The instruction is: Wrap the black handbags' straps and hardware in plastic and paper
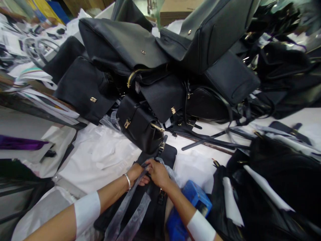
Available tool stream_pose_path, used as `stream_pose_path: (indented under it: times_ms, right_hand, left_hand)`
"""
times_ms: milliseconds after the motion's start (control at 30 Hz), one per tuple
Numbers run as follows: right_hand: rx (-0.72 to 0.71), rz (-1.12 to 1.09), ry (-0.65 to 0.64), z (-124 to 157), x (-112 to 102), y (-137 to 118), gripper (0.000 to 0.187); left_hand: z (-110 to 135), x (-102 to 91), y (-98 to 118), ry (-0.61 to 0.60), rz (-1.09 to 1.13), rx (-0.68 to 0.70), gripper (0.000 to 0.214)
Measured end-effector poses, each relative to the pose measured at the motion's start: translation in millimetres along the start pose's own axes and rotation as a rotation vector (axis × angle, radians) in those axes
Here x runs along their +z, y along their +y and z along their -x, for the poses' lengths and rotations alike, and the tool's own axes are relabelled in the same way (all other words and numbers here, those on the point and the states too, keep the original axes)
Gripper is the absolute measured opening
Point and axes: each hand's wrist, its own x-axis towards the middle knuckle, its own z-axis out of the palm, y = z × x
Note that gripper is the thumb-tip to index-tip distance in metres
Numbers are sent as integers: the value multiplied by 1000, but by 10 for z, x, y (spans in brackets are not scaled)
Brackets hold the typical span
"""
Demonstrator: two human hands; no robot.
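Observation:
A black backpack (140, 211) lies flat in front of me, its buckled straps facing up. Strips of clear plastic film (125, 211) trail down across it toward me. My left hand (136, 174), with a bangle at the wrist, is closed on the film near the top of the backpack. Right beside it, my right hand (157, 172) pinches the same film between thumb and fingers. Exactly how the film runs between the fingers is hidden. A small black bag with a gold clasp (137, 124) rests just beyond my hands.
Black bags (120, 43) are heaped at the back. A blue plastic container (195, 197) stands right of the backpack. More black bags with white paper (268, 187) fill the right side. White sheeting (100, 157) covers the table to the left, near white strips (47, 103).

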Motion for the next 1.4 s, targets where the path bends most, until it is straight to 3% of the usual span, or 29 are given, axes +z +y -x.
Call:
stream_pose_path:
  times_ms: [200,300,333,367,400,467,533,667,800,967,1167,1267,1400]
  right_hand:
    - [-50,372,-7,-13,16,-95,28]
    - [-50,498,-11,-37,28,-130,27]
    - [-43,516,-11,-52,40,-138,26]
    - [-37,536,-12,-69,54,-145,25]
    - [-33,555,-13,-85,65,-154,25]
    - [-33,580,-17,-95,66,-175,25]
    - [-39,595,-20,-52,23,-202,25]
    - [-129,560,-1,212,-164,-210,20]
    - [-260,298,-119,440,-296,-42,23]
    - [-169,71,-232,416,-265,144,33]
    - [-193,124,-220,439,-233,110,52]
    - [-194,116,-215,472,-299,143,54]
    - [-301,170,-259,478,-418,158,55]
  left_hand:
    - [226,-25,25,116,-110,125,28]
    - [589,1,-104,298,-253,393,31]
    - [727,33,-185,358,-407,580,35]
    - [855,76,-282,363,-567,705,36]
    - [959,124,-387,337,-684,730,37]
    - [1066,214,-595,216,-830,631,42]
    - [1034,256,-753,145,-817,508,38]
    - [813,171,-848,28,-409,286,25]
    - [767,57,-776,-111,-83,160,42]
    - [844,54,-645,-103,-14,128,50]
    - [745,189,-493,-72,-42,86,46]
    - [670,249,-455,-69,-48,81,45]
    - [709,206,-415,-49,52,85,44]
